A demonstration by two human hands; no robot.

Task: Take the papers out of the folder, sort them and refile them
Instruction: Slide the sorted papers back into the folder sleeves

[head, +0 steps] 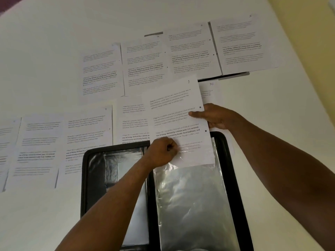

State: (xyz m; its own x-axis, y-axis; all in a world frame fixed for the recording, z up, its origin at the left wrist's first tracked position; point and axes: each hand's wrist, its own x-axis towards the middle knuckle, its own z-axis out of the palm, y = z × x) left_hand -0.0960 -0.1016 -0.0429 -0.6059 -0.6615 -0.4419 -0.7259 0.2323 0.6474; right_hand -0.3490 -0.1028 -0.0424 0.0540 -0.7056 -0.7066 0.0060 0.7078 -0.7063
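Black folder lies open on white table, w/ clear sleeve on its right half. Sheet, numbered 1, sits partway in sleeve top, lower edge under the plastic. Left hand closed, pinching sleeve's top edge over sheet's lower left. Right hand grips sheet's right edge, thumb on top. Other papers spread in two rows beyond the folder; one, marked 10, lies under right hand.

White table under rows of printed sheets (page numbers mostly blurred) and open black folder.
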